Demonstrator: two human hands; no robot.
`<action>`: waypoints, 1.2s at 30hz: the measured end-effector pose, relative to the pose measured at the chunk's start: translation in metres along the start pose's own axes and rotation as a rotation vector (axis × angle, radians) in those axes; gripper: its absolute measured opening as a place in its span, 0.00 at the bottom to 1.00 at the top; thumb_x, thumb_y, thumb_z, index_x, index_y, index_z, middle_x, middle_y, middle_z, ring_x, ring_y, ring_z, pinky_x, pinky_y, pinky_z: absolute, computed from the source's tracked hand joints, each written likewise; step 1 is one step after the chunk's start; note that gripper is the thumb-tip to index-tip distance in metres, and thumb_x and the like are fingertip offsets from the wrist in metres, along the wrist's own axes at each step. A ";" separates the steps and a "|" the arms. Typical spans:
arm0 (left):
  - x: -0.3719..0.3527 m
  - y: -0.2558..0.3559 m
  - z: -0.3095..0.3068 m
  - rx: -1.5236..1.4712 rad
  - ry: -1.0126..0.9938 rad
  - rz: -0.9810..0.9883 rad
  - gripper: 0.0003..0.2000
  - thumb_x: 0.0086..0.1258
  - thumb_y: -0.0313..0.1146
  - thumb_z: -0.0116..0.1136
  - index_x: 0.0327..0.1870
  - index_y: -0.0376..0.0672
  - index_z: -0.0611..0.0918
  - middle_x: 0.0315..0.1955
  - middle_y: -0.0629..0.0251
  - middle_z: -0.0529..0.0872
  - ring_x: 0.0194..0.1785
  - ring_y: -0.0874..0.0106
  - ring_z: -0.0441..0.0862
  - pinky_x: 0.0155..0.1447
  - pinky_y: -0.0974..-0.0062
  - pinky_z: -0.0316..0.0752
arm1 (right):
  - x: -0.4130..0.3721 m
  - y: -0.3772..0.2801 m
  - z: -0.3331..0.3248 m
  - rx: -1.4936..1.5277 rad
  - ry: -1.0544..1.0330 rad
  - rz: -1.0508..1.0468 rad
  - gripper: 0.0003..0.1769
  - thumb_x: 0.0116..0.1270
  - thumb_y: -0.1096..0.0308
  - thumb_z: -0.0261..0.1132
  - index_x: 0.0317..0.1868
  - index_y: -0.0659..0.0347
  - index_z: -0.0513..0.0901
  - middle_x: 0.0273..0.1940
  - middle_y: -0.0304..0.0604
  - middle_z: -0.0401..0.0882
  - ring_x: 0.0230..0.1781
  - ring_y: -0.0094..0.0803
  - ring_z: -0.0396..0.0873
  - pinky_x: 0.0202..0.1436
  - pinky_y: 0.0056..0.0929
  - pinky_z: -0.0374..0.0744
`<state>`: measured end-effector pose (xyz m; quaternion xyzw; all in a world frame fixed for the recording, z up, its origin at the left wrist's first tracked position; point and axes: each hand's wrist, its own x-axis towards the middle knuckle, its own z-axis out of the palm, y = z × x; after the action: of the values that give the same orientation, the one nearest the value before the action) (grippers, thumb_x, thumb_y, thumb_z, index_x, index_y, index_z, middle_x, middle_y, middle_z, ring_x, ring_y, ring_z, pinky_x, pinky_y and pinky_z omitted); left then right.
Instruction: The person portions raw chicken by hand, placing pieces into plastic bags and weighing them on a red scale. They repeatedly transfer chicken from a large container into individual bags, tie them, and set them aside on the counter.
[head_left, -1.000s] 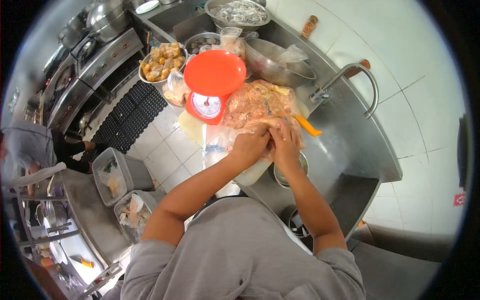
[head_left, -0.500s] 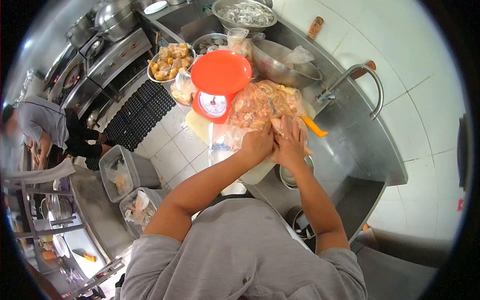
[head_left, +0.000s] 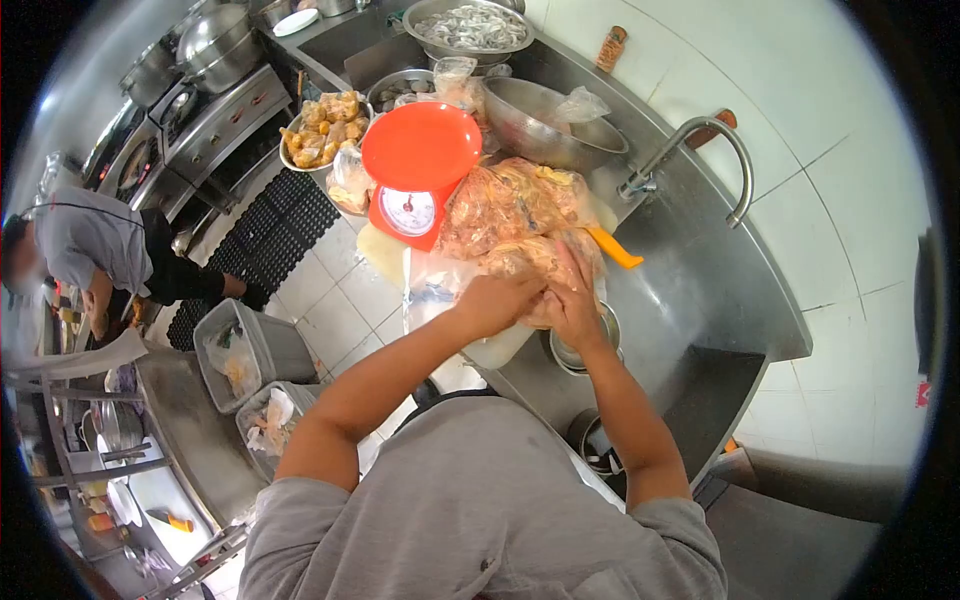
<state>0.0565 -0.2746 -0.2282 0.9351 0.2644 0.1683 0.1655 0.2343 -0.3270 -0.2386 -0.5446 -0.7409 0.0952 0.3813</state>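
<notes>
Both my hands are at the near side of a clear plastic bag of raw, marinated-looking meat (head_left: 515, 258). My left hand (head_left: 497, 303) has its fingers curled, closed on the bag's near edge. Against it lies my right hand (head_left: 572, 308), thumb side touching the left fingertips, its fingers bent over the bag's plastic; the exact grip is partly hidden. More bagged meat (head_left: 505, 205) is piled just beyond. An empty-looking clear plastic bag (head_left: 435, 280) lies left of my left hand. Behind it stands a red kitchen scale (head_left: 408, 212) with a round red pan (head_left: 422, 146).
An orange handle (head_left: 615, 248) sticks out right of the bags. Beyond are a steel bowl (head_left: 545, 130), a bowl of bagged yellowish food (head_left: 325, 130) and the faucet (head_left: 745, 170). Bins (head_left: 250, 350) stand on the floor at left. Another person (head_left: 95, 245) bends at far left.
My hands have drawn slightly closer to me and together at the bag's near edge; the right fingers are less spread. The whole view has shifted a little.
</notes>
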 end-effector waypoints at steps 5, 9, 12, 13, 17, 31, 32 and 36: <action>0.013 0.001 -0.028 0.101 -0.376 -0.114 0.16 0.61 0.40 0.54 0.49 0.46 0.76 0.46 0.60 0.80 0.36 0.57 0.83 0.35 0.60 0.78 | 0.005 -0.016 -0.024 -0.233 -0.259 -0.042 0.15 0.54 0.61 0.64 0.39 0.61 0.82 0.71 0.53 0.49 0.69 0.57 0.50 0.69 0.51 0.56; 0.012 0.000 -0.039 0.111 -0.295 0.064 0.14 0.61 0.41 0.54 0.46 0.47 0.78 0.41 0.60 0.81 0.36 0.58 0.82 0.35 0.61 0.78 | -0.001 -0.020 -0.036 -0.482 -0.449 0.002 0.18 0.52 0.60 0.66 0.44 0.53 0.80 0.73 0.49 0.43 0.67 0.55 0.57 0.60 0.52 0.69; 0.009 -0.007 -0.046 0.114 -0.291 0.059 0.13 0.62 0.42 0.54 0.44 0.47 0.79 0.41 0.63 0.81 0.32 0.58 0.82 0.33 0.60 0.78 | 0.004 0.002 -0.042 -0.398 -0.496 0.119 0.15 0.54 0.64 0.63 0.44 0.52 0.79 0.72 0.49 0.47 0.61 0.50 0.68 0.48 0.49 0.78; 0.006 -0.011 -0.048 0.143 -0.287 0.064 0.13 0.62 0.42 0.54 0.44 0.47 0.79 0.42 0.65 0.81 0.31 0.59 0.83 0.32 0.61 0.78 | 0.010 0.008 -0.046 -0.469 -0.438 0.020 0.14 0.55 0.64 0.63 0.43 0.52 0.79 0.71 0.48 0.50 0.58 0.48 0.71 0.45 0.47 0.78; 0.003 -0.004 -0.061 0.259 -0.260 -0.051 0.09 0.63 0.38 0.52 0.36 0.45 0.80 0.38 0.65 0.80 0.28 0.62 0.83 0.29 0.64 0.77 | 0.056 0.009 -0.063 -0.667 -0.355 -0.191 0.10 0.56 0.68 0.60 0.40 0.52 0.79 0.67 0.47 0.59 0.50 0.43 0.78 0.39 0.44 0.80; -0.048 -0.052 -0.055 0.379 -0.147 -0.240 0.11 0.64 0.37 0.51 0.47 0.52 0.76 0.44 0.68 0.76 0.28 0.65 0.83 0.25 0.68 0.77 | 0.036 0.039 -0.036 -0.536 -0.370 -0.097 0.14 0.53 0.69 0.64 0.42 0.55 0.80 0.67 0.46 0.61 0.59 0.46 0.70 0.55 0.42 0.73; -0.047 -0.054 -0.053 0.378 -0.123 -0.234 0.11 0.64 0.37 0.51 0.47 0.52 0.76 0.43 0.68 0.76 0.28 0.65 0.83 0.25 0.68 0.77 | 0.036 0.039 -0.039 -0.492 -0.401 -0.088 0.15 0.53 0.67 0.65 0.43 0.55 0.79 0.67 0.47 0.61 0.60 0.47 0.69 0.57 0.42 0.72; -0.048 -0.047 -0.052 0.331 -0.078 -0.260 0.11 0.64 0.38 0.51 0.47 0.52 0.77 0.42 0.68 0.76 0.27 0.65 0.82 0.24 0.69 0.76 | 0.051 -0.007 -0.065 -0.507 -0.635 0.018 0.17 0.54 0.63 0.67 0.44 0.56 0.79 0.66 0.50 0.62 0.62 0.48 0.66 0.59 0.40 0.71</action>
<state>-0.0234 -0.2515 -0.2112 0.9133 0.4002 0.0635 0.0399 0.2665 -0.3028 -0.1660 -0.5714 -0.8170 0.0762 -0.0139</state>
